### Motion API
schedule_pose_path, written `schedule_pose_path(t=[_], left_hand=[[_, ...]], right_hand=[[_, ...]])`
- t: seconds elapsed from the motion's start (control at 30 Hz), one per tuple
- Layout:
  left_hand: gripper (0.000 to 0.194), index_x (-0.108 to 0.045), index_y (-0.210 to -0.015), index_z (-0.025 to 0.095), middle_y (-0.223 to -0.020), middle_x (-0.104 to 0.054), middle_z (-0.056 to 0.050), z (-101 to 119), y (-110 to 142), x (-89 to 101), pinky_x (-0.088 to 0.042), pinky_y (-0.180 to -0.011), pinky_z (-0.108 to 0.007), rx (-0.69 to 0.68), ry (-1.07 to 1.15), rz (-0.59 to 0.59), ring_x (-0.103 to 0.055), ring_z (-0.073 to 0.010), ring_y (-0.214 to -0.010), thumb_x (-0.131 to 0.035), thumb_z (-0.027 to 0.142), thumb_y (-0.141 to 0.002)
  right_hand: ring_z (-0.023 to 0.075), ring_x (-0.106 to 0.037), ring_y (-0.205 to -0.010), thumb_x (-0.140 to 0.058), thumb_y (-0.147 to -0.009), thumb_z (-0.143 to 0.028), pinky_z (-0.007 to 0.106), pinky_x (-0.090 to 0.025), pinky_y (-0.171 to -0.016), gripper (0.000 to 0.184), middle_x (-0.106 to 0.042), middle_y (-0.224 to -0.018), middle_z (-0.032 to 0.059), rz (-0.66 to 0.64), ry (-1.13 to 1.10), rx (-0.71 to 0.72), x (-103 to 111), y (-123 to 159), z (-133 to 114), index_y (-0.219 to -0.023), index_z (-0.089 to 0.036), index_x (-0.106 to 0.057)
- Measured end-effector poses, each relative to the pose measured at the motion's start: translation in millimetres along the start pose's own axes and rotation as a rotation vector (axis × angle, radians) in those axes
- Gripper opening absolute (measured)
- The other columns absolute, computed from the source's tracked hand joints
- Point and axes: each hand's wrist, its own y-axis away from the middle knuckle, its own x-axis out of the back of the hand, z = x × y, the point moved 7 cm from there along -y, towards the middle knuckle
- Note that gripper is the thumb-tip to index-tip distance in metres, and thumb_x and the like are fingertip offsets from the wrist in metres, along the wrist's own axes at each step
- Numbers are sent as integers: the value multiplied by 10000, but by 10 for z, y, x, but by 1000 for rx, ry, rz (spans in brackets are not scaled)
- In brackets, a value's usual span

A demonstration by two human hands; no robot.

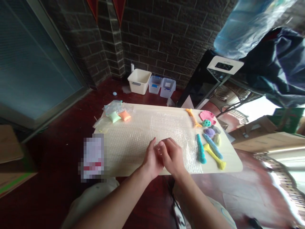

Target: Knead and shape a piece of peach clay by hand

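Both of the person's hands come together over the near edge of the counter [140,162], in front of the bubble wrap [169,127]. The left hand [153,159] is cupped, its fingers curled up; the right hand [172,156] bends over it, fingers folded in, the two touching. I cannot tell whether anything sits between the palms.

Along the right side of the counter lie the shaped pieces. A teal stick [200,149] is the closest to the right hand, just beside the wrap. Next to it are a blue stick [213,145] and a yellow bone [215,156], both lying slantwise. Above these I see a purple lump [209,132], a grey lump [216,129] and a pale yellow lump [217,140], grouped close. Farther back, a teal openwork ball [206,123] rests by a flat pink piece [207,117], with an orange bone [193,118] to their left.

At the far left corner, a green packet [114,116] and an orange packet [125,115] lie side by side near clear bags [113,107].
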Motion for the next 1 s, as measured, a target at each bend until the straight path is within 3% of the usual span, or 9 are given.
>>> schedule_pose_path(t=[0.1, 0.23, 0.4, 0.53, 0.63, 0.7, 0.8, 0.9, 1.0], left_hand=[[440, -681, -829, 164, -859, -721, -86, 79, -31, 13, -574, -805, -330, -42, 161, 26, -714, -209, -820, -587, 577, -947], [507, -619, -644, 169, -593, -628, -38, 335, -48, 112, -477, -533, -264, -182, -118, 202, -597, -140, -517, -639, 599, -912], [558, -468, -497, 200, -427, -463, 12, 526, 8, 16, -167, -360, -226, -256, -276, 219, -392, -88, -316, -567, 555, -916], [551, -392, -460, 231, -371, -362, 33, 567, 0, -87, -91, -343, -252, -328, -315, 85, -291, -92, -265, -550, 525, -898], [615, -411, -443, 241, -357, -345, 19, 599, 42, -89, -171, -365, -267, -454, -552, 78, -284, -111, -292, -420, 576, -958], [614, -550, -527, 221, -461, -508, -25, 600, 130, -180, -368, -469, -292, -601, -846, 18, -460, -157, -419, -363, 569, -997], [378, -745, -893, 214, -920, -757, -99, 431, 300, -404, -507, -959, -443, -762, -1193, -229, -686, -284, -902, -519, 510, -965], [391, -731, -1254, 222, -1312, -731, -137, 253, 414, -491, -158, -1296, -494, -755, -1198, -386, -592, -361, -1340, -670, 392, -907], [562, -653, -1428, 238, -1536, -605, -125, 196, 451, -484, 81, -1313, -456, -736, -1149, -401, -375, -356, -1560, -736, 312, -877]], right_hand=[[346, -566, -1397, -379, -1097, -388, 589, -337, -1203, 452, -676, -1435, 149, -216, 169, 242, -236, 157, -209, -1430, -187, -609], [337, -345, -1583, -348, -1104, -391, 637, -115, -1292, 563, -483, -1649, 115, -145, 73, 278, -163, 190, -232, -1642, -228, -346], [330, -625, -1284, -489, -1043, -522, 530, -494, -1046, 373, -667, -1378, 108, 220, -521, -200, 130, 47, 248, -1256, -274, -667], [299, -705, -976, -680, -878, -593, 442, -571, -821, 379, -743, -1113, 86, 124, -1024, -658, -249, 170, 496, -1007, -240, -728], [278, -700, -871, -732, -830, -578, 423, -578, -808, 383, -750, -935, 68, -13, -1234, -790, -512, 282, 425, -940, -211, -756], [283, -712, -878, -713, -847, -600, 424, -577, -835, 395, -743, -855, 57, -51, -1323, -807, -575, 295, 373, -931, -217, -759], [299, -736, -894, -629, -876, -685, 432, -581, -820, 481, -760, -841, 75, -14, -1342, -800, -500, 222, 401, -902, -220, -746], [303, -751, -824, -581, -878, -740, 423, -590, -712, 554, -772, -807, 101, 86, -1223, -799, -306, 129, 530, -825, -207, -720], [241, -698, -608, -665, -852, -701, 339, -533, -539, 516, -721, -658, 76, 153, -1030, -821, -131, 81, 642, -743, -197, -684]])
